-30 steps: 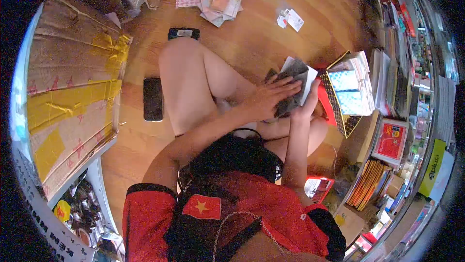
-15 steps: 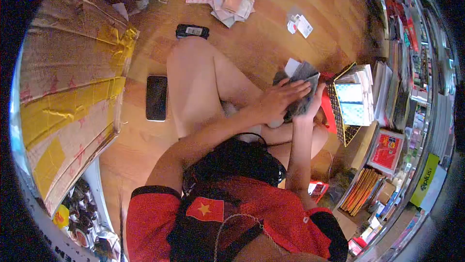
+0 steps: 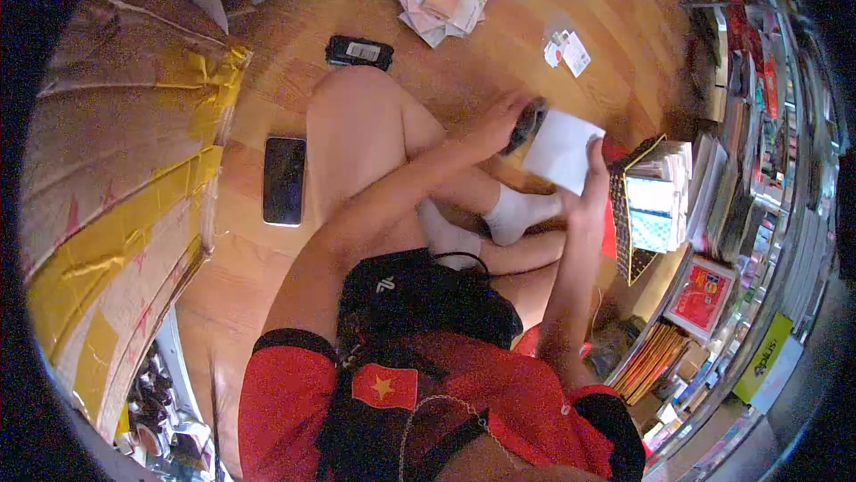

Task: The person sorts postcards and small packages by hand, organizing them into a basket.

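My left hand (image 3: pixel 499 128) is closed on a dark grey, crumpled-looking piece (image 3: pixel 524 129), blurred, whose kind I cannot make out. A white rectangular sheet of paper (image 3: pixel 562 152) is gripped at its right edge by my right hand (image 3: pixel 587 183), thumb on top. The two things are close together above the floor, in front of my crossed legs. Just right of my right hand stands a black patterned box with yellow edges (image 3: pixel 637 201), with a stack of papers and packets (image 3: pixel 660 214) sticking out of it.
A phone (image 3: pixel 284 181) and a black packaged item (image 3: pixel 359 52) lie left of my legs. Paper packets (image 3: pixel 441 0) and small cards (image 3: pixel 568 52) are on the wooden floor ahead. Taped cardboard boxes (image 3: pixel 134 161) rise at left; packed shelves (image 3: pixel 758 188) line the right.
The hands have moved apart. The white sheet, earlier poking out from the dark piece, is now out in my right hand, while my left hand has drawn the dark piece left.
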`<state>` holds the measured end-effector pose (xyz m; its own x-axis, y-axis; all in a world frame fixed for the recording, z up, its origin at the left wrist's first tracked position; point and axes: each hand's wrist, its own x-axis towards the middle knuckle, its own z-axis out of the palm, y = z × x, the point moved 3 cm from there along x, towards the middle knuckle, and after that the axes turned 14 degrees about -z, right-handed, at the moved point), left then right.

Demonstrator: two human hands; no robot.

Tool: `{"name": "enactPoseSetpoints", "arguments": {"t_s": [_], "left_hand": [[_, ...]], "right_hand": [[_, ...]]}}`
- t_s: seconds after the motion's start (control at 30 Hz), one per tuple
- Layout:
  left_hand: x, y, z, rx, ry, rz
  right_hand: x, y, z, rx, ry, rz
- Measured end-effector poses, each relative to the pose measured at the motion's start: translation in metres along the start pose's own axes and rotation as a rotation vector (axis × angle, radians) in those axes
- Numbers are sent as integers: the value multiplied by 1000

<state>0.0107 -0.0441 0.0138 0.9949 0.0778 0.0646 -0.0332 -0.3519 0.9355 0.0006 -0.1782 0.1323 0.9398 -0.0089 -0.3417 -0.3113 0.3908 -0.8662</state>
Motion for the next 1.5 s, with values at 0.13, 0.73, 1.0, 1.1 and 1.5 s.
{"name": "enactPoseSetpoints", "arguments": {"t_s": [0.13, 0.73, 1.0, 1.1, 1.5], "left_hand": [[1, 9, -18, 68, -79, -176], [7, -3, 16, 315, -472, -472], [0, -16, 30, 325, -259, -289], [4, -15, 31, 352, -299, -344], [14, -12, 2, 241, -143, -566]], "right_hand": [[49, -11, 37, -280, 42, -172], [171, 71, 103, -1269, -607, -1398], [274, 99, -39, -1735, -180, -794], [257, 103, -39, -1752, -229, -911], [225, 75, -52, -1281, -420, -451]]}}
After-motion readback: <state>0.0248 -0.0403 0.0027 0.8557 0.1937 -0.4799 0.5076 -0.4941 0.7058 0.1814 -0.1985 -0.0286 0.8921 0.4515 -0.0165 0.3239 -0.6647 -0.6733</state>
